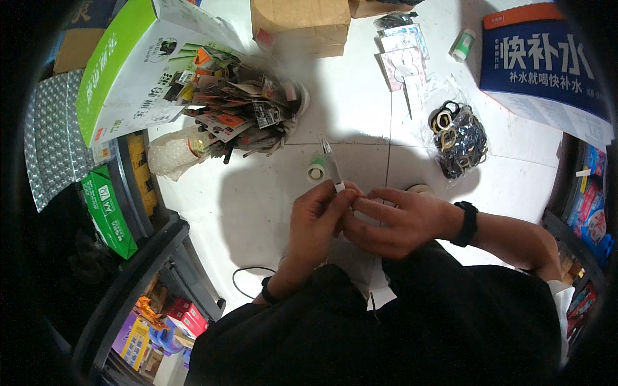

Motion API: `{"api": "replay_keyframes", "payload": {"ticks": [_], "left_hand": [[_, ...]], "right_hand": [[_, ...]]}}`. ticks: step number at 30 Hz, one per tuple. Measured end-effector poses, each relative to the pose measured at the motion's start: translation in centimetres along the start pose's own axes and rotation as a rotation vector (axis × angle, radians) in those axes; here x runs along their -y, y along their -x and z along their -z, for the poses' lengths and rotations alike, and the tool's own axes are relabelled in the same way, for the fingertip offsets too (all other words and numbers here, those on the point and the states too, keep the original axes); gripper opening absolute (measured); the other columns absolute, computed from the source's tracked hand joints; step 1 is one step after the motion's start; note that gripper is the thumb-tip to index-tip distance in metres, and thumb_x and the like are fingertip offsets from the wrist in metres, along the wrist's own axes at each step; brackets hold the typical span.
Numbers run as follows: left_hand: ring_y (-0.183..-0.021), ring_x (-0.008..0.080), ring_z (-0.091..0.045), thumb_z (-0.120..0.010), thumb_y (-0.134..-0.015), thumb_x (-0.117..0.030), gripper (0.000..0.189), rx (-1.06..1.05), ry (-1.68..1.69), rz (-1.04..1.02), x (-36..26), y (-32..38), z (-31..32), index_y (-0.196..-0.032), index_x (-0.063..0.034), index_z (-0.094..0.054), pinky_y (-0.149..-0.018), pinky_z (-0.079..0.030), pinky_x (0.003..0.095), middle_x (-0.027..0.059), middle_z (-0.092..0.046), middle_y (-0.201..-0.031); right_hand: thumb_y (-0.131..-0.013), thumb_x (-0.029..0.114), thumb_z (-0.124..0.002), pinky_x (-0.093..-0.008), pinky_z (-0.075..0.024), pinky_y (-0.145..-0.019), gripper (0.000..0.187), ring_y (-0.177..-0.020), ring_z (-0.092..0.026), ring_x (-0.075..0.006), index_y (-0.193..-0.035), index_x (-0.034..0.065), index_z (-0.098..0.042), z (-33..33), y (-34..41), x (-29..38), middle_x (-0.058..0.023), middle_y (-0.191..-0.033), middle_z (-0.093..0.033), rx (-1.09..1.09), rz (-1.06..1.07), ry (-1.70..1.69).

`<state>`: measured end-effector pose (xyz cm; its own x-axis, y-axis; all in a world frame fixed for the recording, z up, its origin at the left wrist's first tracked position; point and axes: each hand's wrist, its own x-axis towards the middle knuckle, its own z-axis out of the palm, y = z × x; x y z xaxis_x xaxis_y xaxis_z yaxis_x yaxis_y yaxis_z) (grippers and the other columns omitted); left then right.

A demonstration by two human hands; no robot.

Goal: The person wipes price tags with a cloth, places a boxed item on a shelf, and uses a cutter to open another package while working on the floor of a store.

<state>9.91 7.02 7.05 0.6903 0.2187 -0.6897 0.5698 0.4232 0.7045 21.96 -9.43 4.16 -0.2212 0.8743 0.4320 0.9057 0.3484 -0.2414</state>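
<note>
My left hand [321,217] grips a pen [332,164] with a clear barrel and a white lower part, its pointed metal end directed away from me. My right hand [391,224] meets it, fingers bent and fingertips against the left thumb and fingers. Whether those right fingertips pinch something small is hidden. Just beyond the left hand, a green and white cylindrical container [316,169], perhaps a glue stick, is on the white tiled floor [270,202].
Packaged goods fill a tub [304,99] beside a green-white carton [140,72]. A clear bag of hair ties [461,140], flat packets [403,65] and another green-white tube [464,46] lie to the right. A blue carton [536,72], cardboard box [299,24] and dark shelf frame [130,289] surround the floor.
</note>
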Motion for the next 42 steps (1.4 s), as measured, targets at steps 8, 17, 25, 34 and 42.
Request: {"api": "replay_keyframes", "payload": {"ticks": [8, 17, 25, 34, 42], "left_hand": [[-0.057, 0.0043, -0.048, -0.062, -0.100, -0.023, 0.020, -0.034, 0.055, 0.024, 1.6, 0.0, 0.9, -0.099, -0.0039, -0.068, -0.049, -0.034, 0.0205, -0.0023, -0.058, -0.070], [-0.068, 0.0053, -0.053, -0.059, -0.101, -0.026, 0.023, 0.043, 0.026, 0.029, 2.2, -0.2, 1.0, -0.102, -0.0039, -0.066, -0.055, -0.038, 0.0216, -0.0017, -0.063, -0.081], [-0.057, 0.0022, -0.045, -0.063, -0.100, -0.023, 0.020, -0.065, -0.027, 0.004, 1.5, -0.3, 0.3, -0.099, -0.0039, -0.068, -0.049, -0.032, 0.0207, -0.0037, -0.058, -0.072], [-0.067, 0.0043, -0.055, -0.063, -0.100, -0.022, 0.021, -0.112, 0.018, -0.050, 0.6, 0.0, 0.7, -0.097, -0.0020, -0.069, -0.056, -0.040, 0.0196, -0.0004, -0.064, -0.077], [-0.067, 0.0039, -0.055, -0.063, -0.100, -0.025, 0.023, -0.076, 0.033, 0.005, 1.8, -0.1, 1.1, -0.098, -0.0028, -0.070, -0.056, -0.040, 0.0196, -0.0008, -0.065, -0.078]], "right_hand": [[-0.091, 0.019, -0.062, -0.0342, -0.0570, -0.082, 0.024, -0.121, -0.054, -0.0276, -0.112, 0.0079, -0.063, -0.1, -0.3, 0.2, -0.0082, -0.120, -0.057, 0.057, -0.023, -0.089], [-0.088, 0.016, -0.063, -0.0342, -0.0570, -0.081, 0.024, -0.118, -0.055, -0.0269, -0.110, 0.0066, -0.064, 0.1, -0.3, 0.4, -0.0082, -0.118, -0.057, 0.064, -0.063, -0.141], [-0.088, 0.017, -0.063, -0.0328, -0.0571, -0.080, 0.024, -0.112, -0.056, -0.0260, -0.109, 0.0076, -0.067, -0.1, -0.6, 0.6, -0.0072, -0.114, -0.058, 0.047, -0.131, -0.147], [-0.091, 0.023, -0.061, -0.0370, -0.0566, -0.087, 0.032, -0.118, -0.054, -0.0268, -0.120, 0.0090, -0.062, -0.7, -1.2, 1.0, -0.0072, -0.121, -0.057, 0.076, -0.174, -0.257], [-0.091, 0.021, -0.061, -0.0352, -0.0574, -0.085, 0.030, -0.120, -0.053, -0.0284, -0.119, 0.0112, -0.062, -1.4, -0.6, 1.2, -0.0082, -0.123, -0.056, 0.076, -0.135, -0.188]]}}
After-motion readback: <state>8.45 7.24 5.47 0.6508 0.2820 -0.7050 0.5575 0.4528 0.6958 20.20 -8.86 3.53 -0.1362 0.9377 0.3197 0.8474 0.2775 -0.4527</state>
